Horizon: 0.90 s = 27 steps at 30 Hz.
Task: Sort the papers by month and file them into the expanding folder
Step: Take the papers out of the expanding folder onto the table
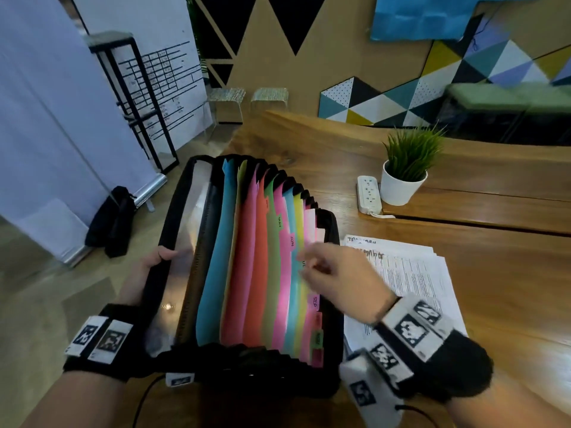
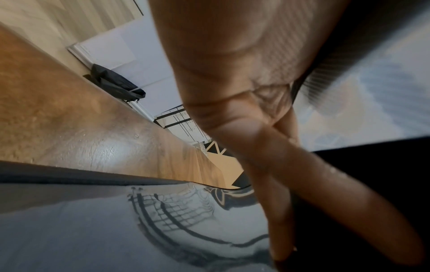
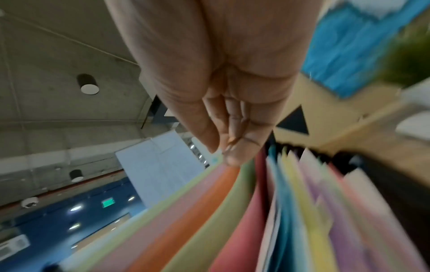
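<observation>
The black expanding folder (image 1: 247,362) stands fanned open at the table's near left edge, its coloured dividers (image 1: 265,273) carrying month tabs such as MAY, JUN and SEP. My left hand (image 1: 160,257) grips the edge of its clear front cover (image 2: 116,230), with the thumb (image 2: 302,193) lying along it. My right hand (image 1: 312,264) hovers at the dividers near the JUN tab. Its fingers (image 3: 232,152) are straight and held together, with the tips at the divider tops (image 3: 209,220), holding nothing. A stack of printed papers (image 1: 411,273) lies on the table just right of the folder.
On the wooden table (image 1: 494,288), a white power strip (image 1: 369,194) and a small potted plant (image 1: 404,171) stand behind the papers. A black bag (image 1: 114,220) lies on the floor to the left, by a banner stand.
</observation>
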{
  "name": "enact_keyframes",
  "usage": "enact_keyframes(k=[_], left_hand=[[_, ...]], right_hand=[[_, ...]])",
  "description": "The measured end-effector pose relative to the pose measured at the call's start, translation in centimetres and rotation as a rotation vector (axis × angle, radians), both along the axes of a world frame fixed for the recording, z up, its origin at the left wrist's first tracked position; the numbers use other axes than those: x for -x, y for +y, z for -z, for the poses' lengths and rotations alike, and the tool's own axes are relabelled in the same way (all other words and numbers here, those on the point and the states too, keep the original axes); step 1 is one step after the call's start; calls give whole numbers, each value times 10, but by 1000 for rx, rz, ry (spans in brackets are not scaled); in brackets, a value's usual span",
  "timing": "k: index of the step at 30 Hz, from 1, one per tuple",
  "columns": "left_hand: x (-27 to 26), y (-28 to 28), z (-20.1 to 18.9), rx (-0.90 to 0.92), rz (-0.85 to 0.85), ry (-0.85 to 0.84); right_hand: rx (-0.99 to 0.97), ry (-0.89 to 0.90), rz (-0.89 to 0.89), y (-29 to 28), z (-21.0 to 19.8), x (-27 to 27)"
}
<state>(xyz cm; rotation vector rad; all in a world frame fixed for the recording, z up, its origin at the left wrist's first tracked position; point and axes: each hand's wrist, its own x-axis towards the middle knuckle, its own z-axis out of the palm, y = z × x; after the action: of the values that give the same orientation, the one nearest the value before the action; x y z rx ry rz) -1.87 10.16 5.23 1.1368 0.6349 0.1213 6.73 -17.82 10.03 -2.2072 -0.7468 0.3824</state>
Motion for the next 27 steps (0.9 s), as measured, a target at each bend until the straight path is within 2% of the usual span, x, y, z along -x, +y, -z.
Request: enact_keyframes(k=[3, 7, 11, 14, 17, 19, 23, 27], left_hand=[[1, 8, 4, 40, 33, -25], [2, 15, 4, 37, 1, -6], [8, 18, 8, 131, -28, -28], [8, 17, 14, 40, -3, -74], [9, 8, 7, 53, -67, -53], [6, 13, 12, 61, -97, -54], [3, 25, 19, 100, -34, -84], [6, 32, 30, 174, 30, -63]], right_hand=[[190, 80, -28, 29, 8, 13], [355, 102, 90, 44, 17, 24], [232, 154, 7, 41, 24, 28], [177, 115, -101, 40, 28, 34], [147, 87, -265, 42, 28, 35], [81, 115, -300, 42, 24, 31], [-47, 121, -152, 43, 27, 17], [139, 116, -13, 47, 28, 13]])
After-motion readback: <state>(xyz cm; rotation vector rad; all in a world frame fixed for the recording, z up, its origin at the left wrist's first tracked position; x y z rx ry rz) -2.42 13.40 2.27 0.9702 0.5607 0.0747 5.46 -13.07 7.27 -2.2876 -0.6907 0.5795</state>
